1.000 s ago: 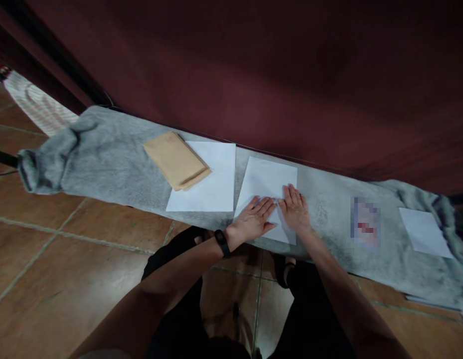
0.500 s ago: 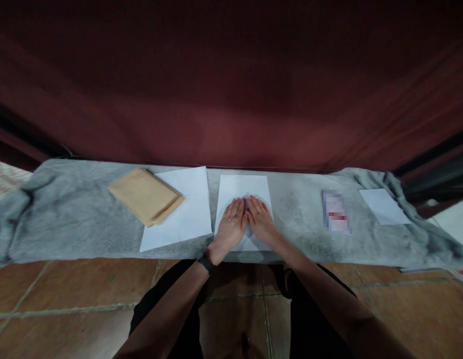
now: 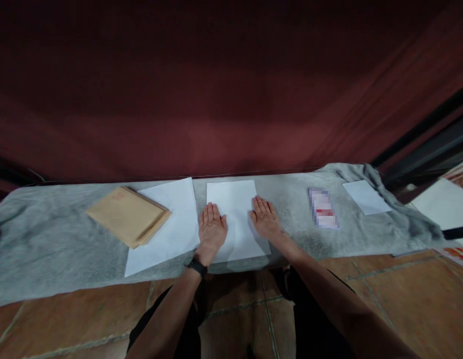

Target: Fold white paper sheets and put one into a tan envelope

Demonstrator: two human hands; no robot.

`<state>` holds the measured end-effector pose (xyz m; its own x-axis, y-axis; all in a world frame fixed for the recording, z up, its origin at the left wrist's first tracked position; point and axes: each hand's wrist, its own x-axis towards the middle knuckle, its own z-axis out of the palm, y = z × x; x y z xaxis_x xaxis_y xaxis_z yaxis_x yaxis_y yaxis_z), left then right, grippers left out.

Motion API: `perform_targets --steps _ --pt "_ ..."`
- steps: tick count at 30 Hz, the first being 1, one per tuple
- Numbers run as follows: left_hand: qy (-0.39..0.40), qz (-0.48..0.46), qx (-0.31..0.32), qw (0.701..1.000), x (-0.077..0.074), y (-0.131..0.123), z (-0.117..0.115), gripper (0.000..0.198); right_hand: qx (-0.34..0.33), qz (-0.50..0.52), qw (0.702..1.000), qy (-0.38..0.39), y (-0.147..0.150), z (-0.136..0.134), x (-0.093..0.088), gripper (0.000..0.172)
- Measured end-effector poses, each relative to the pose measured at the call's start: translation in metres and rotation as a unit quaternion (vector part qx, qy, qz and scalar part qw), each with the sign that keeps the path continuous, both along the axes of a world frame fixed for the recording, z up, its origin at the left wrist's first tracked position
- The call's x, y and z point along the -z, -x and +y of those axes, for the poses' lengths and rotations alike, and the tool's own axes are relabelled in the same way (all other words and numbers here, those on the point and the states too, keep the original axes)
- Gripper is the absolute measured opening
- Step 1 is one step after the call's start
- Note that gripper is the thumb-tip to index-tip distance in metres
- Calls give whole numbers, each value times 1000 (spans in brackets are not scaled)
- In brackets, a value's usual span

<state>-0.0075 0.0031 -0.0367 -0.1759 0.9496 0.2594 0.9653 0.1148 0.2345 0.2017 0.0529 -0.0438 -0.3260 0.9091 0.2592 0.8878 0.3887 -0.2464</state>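
This person's left hand (image 3: 212,227) and right hand (image 3: 265,218) lie flat, fingers outstretched, at opposite sides of a white paper sheet (image 3: 237,224); leftward are seemingly brown envelopes (image 3: 124,215).

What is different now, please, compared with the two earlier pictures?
The hands have spread apart from the middle of the white sheet: the left hand moved left to its left edge, the right hand right to its right edge. Neither has grasped anything. The brown paper stack stayed on the neighbouring white paper.
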Motion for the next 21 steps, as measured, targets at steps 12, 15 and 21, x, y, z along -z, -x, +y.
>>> perform_targets --steps 12,15,21 --pt "30 15 137 990 -10 -24 62 60 -89 15 995 40 58 25 -17 53" --pt "17 16 92 995 -5 -15 67 58 -61 -3 998 30 64 32 -12 51" --pt "3 -2 1 1000 -1 9 71 61 -4 -1 1000 9 61 42 -6 54"
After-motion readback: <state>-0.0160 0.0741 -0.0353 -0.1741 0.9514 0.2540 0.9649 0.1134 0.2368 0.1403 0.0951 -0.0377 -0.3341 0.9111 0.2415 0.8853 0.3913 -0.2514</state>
